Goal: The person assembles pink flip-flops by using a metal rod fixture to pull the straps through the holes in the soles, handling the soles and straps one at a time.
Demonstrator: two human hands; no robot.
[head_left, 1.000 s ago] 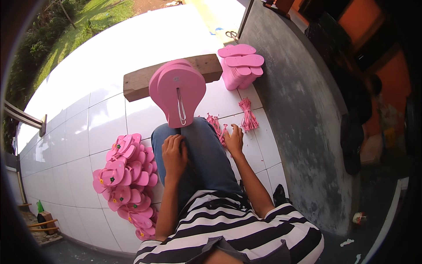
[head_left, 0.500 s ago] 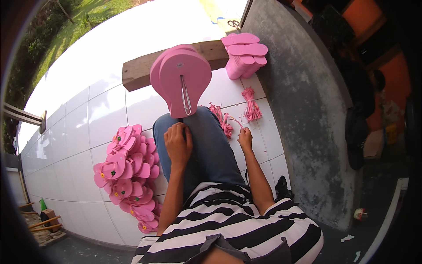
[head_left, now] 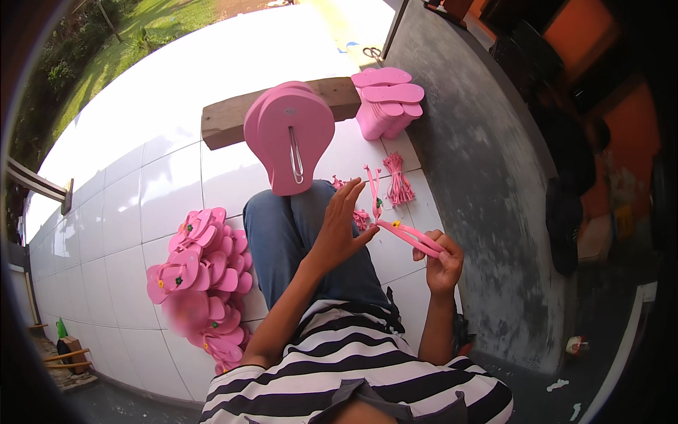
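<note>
My right hand (head_left: 443, 263) grips pink flip-flop straps (head_left: 413, 237) by one end, to the right of my knees. The straps carry a small green flower and a yellow one, and their free ends point away from me. My left hand (head_left: 343, 230) is open, its fingers stretched out beside the straps and its thumb close to them; contact is hard to tell. Beyond my knees, a pair of stacked pink soles (head_left: 284, 120) leans at the wooden beam, and a thin looped metal tool (head_left: 295, 159) lies upright along the top sole.
Finished pink flip-flops (head_left: 224, 263) are heaped on the white tiles at left. A wooden beam (head_left: 222, 126) lies ahead, with stacked pink soles (head_left: 393, 94) at its right end. Strap bundles (head_left: 399, 180) rest near the grey wall (head_left: 487, 169). Scissors (head_left: 373, 53) lie farther off.
My right hand has lifted the straps off the floor area and drawn them nearer. My left hand has left my knee and moved right, opening beside the straps.
</note>
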